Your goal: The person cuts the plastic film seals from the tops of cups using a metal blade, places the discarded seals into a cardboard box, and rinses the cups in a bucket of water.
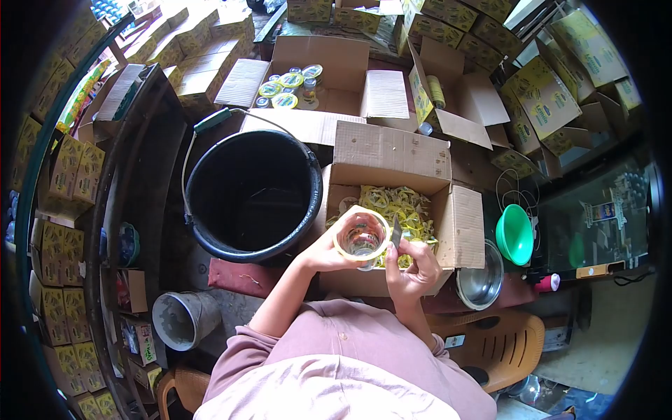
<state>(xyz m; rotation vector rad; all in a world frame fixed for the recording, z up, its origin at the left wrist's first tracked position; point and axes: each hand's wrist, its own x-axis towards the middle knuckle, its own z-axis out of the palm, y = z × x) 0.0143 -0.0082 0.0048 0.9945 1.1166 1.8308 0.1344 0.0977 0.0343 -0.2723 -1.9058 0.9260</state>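
My left hand (327, 250) is wrapped round a clear plastic cup (363, 246) with a yellow rim, its mouth tilted up toward me. Close beside that rim, my right hand (411, 269) pinches a small grey blade (396, 232) that points upward. Both hands are over the near side of an open cardboard box (467, 227). Inside the box lies a heap of yellow-and-clear plastic scraps (397, 201). Left of the box stands a large black bucket (255, 192) with a wire handle and a dark interior.
Behind, an open carton (318, 52) holds several lidded cups (285, 87); another open carton (458, 94) stands beside it. To the right are a green bowl (514, 234) and a metal bowl (481, 276). A grey pail (185, 320) sits lower left, an orange chair (500, 350) lower right.
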